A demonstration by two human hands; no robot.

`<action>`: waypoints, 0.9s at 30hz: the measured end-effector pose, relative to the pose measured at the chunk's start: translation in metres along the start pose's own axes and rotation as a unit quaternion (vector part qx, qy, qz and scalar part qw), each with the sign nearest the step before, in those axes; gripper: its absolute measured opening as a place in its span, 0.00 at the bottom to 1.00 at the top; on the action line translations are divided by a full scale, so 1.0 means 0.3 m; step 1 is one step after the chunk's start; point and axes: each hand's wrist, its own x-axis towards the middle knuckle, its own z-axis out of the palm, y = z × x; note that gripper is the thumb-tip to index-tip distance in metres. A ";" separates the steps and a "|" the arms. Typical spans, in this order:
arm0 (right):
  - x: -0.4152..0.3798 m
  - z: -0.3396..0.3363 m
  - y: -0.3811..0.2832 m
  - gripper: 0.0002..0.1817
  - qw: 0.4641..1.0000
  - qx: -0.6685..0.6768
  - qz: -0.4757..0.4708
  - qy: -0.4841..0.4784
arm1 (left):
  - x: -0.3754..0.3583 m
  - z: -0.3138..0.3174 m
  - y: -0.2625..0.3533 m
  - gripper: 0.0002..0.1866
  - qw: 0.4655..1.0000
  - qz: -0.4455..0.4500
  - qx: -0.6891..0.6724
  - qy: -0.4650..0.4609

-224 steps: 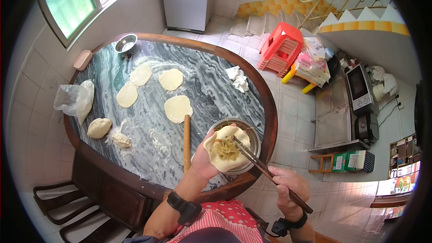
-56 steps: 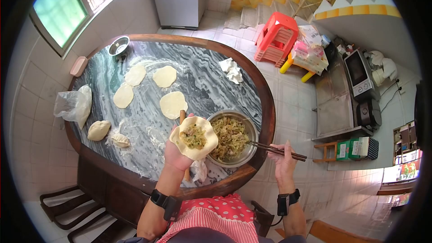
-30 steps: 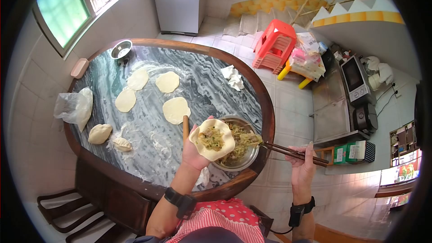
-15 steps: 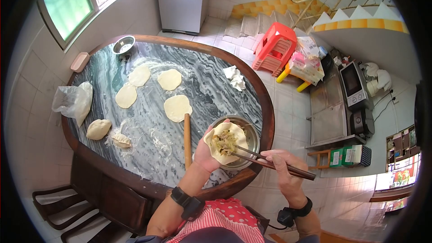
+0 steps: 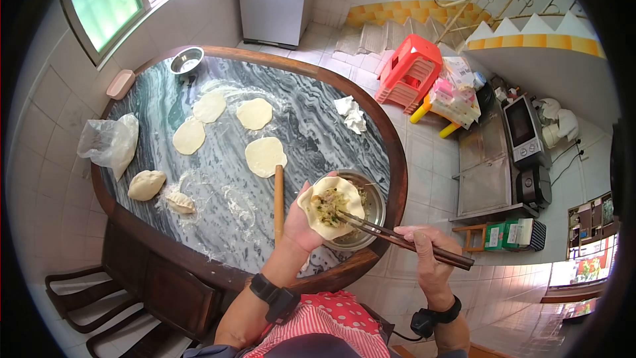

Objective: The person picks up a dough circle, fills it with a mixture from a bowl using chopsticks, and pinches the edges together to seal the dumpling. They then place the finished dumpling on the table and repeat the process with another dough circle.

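Note:
My left hand (image 5: 303, 226) cups a round dough wrapper (image 5: 329, 231) from beneath, its edges curling up. A mound of chopped filling (image 5: 329, 207) with green bits lies in the middle of the wrapper. My right hand (image 5: 432, 250) grips a pair of dark chopsticks (image 5: 396, 236), whose tips touch the filling. Partly hidden under the wrapper is a metal bowl (image 5: 377, 215) with more filling in it. To the left of my left hand lies a wooden rolling pin (image 5: 279, 202), its far end touching a flat dough round (image 5: 264, 157).
Several dough rounds (image 5: 254, 114) lie on the marble table (image 5: 311, 126). At the left are a dough lump (image 5: 146, 185), a shaped dough piece (image 5: 179, 203) and a plastic bag (image 5: 119, 142). Crumpled tissue (image 5: 350, 115) and a small metal bowl (image 5: 187, 60) are farther back.
The chopsticks have shifted slightly, with my right hand a little farther right and lower. My left hand still supports the wrapper and filling. The whole view has moved slightly.

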 end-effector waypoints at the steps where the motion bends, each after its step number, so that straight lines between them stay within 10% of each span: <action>1: 0.000 -0.002 0.005 0.13 1.000 0.000 0.000 0.000 | 0.000 0.002 0.001 0.29 1.000 0.004 -0.005 0.001; 27: 0.028 0.030 0.052 0.12 0.998 0.047 -0.047 0.016 | -0.008 0.031 0.031 0.26 1.000 0.012 0.008 -0.018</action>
